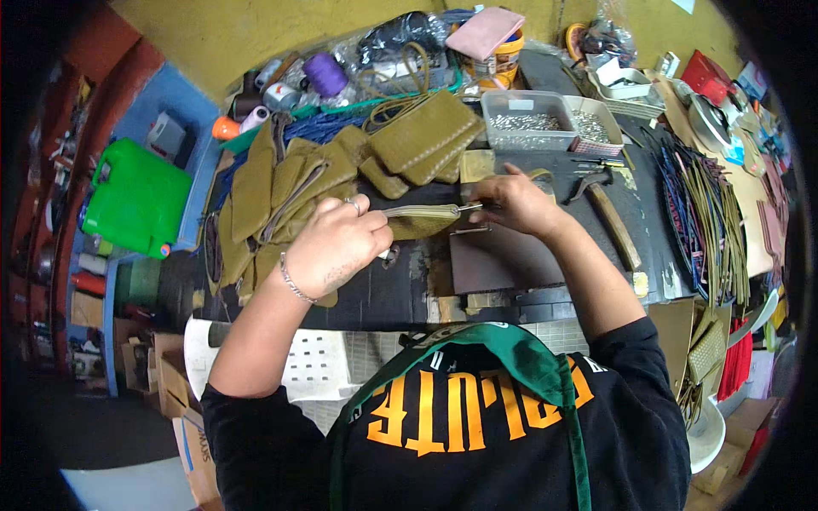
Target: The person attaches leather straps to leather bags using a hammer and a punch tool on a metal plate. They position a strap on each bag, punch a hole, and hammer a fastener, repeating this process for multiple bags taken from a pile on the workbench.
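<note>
My left hand is closed around one end of a small olive pouch and keeps it raised over the dark worktable. A pale zip runs along the pouch's top edge. At the pouch's other end, my right hand pinches a small metal piece; its exact kind is too small to make out. Beneath my right hand lies a dark brown flat board. Left of and beyond my left hand, several olive pouches are heaped. More woven olive pouches lie behind the held one.
A hammer lies right of my right hand. Behind it stand a clear tub of small metal parts and a second box. Bundled straps hang at the table's right. Purple thread and a green jerrycan are left.
</note>
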Action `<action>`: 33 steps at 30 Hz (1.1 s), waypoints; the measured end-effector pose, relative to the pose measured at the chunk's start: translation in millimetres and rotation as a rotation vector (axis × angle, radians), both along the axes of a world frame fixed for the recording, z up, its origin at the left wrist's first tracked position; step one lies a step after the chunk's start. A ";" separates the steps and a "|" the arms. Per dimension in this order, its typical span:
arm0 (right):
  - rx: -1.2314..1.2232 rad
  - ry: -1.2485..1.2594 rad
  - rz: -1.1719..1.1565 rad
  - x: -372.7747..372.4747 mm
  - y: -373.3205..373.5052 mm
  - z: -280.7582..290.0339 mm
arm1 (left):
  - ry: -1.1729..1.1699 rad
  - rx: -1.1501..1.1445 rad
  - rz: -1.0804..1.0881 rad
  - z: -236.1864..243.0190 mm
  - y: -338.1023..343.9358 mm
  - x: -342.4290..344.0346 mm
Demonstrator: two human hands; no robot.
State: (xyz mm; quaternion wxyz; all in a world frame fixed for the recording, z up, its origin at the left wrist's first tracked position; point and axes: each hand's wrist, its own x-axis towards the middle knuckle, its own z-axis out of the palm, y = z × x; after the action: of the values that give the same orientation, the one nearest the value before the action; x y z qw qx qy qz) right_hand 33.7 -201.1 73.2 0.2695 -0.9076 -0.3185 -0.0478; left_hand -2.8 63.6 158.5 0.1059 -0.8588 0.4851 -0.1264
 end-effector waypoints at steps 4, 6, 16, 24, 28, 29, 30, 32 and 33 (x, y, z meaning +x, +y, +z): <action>-0.138 -0.074 0.067 -0.3 -12.7 -11.4 | 0.088 0.008 0.053 -33.5 18.3 -0.2; -0.151 -0.102 0.037 -5.7 -17.8 -13.5 | 0.203 -0.037 0.007 -44.1 17.8 1.3; -0.080 -0.288 -0.203 -44.8 -41.1 -46.0 | 1.289 -0.352 -0.110 -48.7 -22.5 36.2; -0.071 -0.242 -0.268 -53.9 -49.4 -56.5 | 1.254 -0.485 0.135 -104.8 -74.9 58.8; -0.080 -0.261 -0.266 -56.8 -49.6 -52.0 | 0.963 -0.423 0.150 -94.5 -86.0 42.5; -0.078 -0.257 -0.257 -55.9 -48.4 -48.6 | 0.965 -0.426 0.160 -98.1 -82.8 39.3; -0.080 -0.271 -0.242 -54.8 -47.2 -45.0 | 0.935 -0.478 0.090 -103.9 -78.9 37.1; -0.081 -0.277 -0.226 -53.7 -43.8 -45.4 | 0.995 -0.540 0.043 -104.2 -73.6 35.0; -0.081 -0.258 -0.191 -53.7 -41.8 -46.8 | 1.002 -0.539 0.046 -98.7 -69.7 36.0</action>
State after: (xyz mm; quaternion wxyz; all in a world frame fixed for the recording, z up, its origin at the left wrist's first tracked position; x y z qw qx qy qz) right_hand -20.0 -242.9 26.4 0.1837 -0.9302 -0.2642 -0.1766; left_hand 33.2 -6.1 59.8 -0.3572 -0.8209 0.4078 0.1795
